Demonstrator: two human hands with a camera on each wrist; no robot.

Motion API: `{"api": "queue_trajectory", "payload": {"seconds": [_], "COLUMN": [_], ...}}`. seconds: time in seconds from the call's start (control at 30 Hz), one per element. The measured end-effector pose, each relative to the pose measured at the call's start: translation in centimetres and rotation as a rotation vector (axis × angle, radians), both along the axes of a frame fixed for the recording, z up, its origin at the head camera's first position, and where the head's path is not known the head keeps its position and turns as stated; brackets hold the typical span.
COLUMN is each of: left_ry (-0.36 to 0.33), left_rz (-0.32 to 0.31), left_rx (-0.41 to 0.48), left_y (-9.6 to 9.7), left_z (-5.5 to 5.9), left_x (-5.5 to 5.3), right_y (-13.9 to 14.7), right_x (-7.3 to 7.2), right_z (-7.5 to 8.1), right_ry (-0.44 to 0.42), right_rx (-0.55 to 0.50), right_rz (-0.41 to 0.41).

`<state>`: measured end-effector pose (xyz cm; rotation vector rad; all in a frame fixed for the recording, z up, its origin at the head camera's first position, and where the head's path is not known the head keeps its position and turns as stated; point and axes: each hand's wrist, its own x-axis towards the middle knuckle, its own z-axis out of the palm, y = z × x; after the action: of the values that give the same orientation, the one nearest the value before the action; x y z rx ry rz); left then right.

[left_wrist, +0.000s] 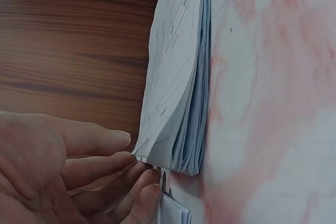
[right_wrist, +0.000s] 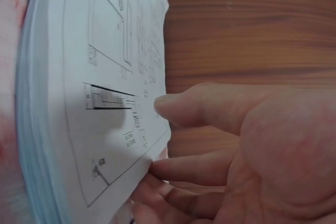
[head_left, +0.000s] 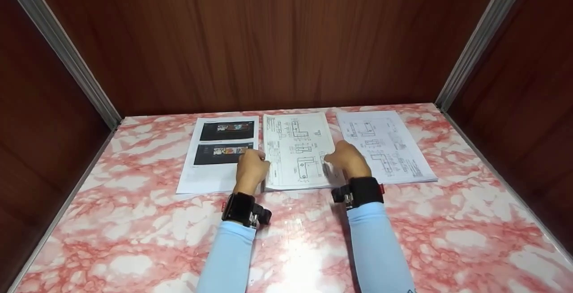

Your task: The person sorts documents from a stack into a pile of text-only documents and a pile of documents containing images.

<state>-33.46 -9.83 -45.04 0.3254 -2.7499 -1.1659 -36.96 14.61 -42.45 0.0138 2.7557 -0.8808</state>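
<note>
A thick stack of printed drawing sheets [head_left: 291,150] lies in the middle of the table, its layered edge showing in both wrist views. My left hand [head_left: 253,165] is at its left side. In the left wrist view, the fingertips [left_wrist: 126,158] touch the side near one corner, with the thumb held just above. My right hand [head_left: 349,158] is on the opposite side, its fingers [right_wrist: 194,169] against the stack's edge. The right thumb [right_wrist: 178,106] extends over the top sheet. Neither hand's thumb visibly pinches the paper.
Sheets with two dark printed pictures [head_left: 215,179] lie left of the stack, partly under my left hand. Another stack of drawings [head_left: 403,150] lies to the right. Brown wood-grain panels [head_left: 286,38] enclose the red-and-white marbled table [head_left: 147,226] at the back and sides.
</note>
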Motion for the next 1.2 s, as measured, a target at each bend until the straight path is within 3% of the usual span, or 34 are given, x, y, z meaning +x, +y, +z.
{"api": "queue_trajectory", "payload": {"seconds": [0.2,0.4,0.57,0.73,0.87,1.07,1.2], "left_ry": [0.011,0.015,0.044,0.029,0.018,0.029,0.004], "left_rz": [0.008,0.006,-0.038,-0.100,-0.106,-0.057,-0.062], "left_rx": [-0.025,0.007,0.048,0.107,0.106,0.079,0.126], "left_y": [-0.1,-0.1,-0.1,0.2,0.4,0.8,1.1], "left_z": [0.0,0.0,0.0,-0.1,-0.2,-0.1,0.2], "left_x": [-0.1,-0.1,-0.2,-0.2,-0.2,-0.2,-0.1], "right_y": [0.0,0.4,1.1,2.6,3.6,4.0,3.9], "right_x": [0.0,0.1,0.1,0.1,0.1,-0.1,0.0], "right_z": [0.3,0.6,0.9,1.0,0.8,0.4,0.4], "right_ry": [0.046,0.066,0.053,0.013,0.004,0.024,0.033], "right_rx": [0.002,-0.048,-0.102,-0.159,-0.181,-0.121,-0.084], "right_rz": [0.000,-0.010,-0.005,-0.041,-0.064,0.033,0.101]}}
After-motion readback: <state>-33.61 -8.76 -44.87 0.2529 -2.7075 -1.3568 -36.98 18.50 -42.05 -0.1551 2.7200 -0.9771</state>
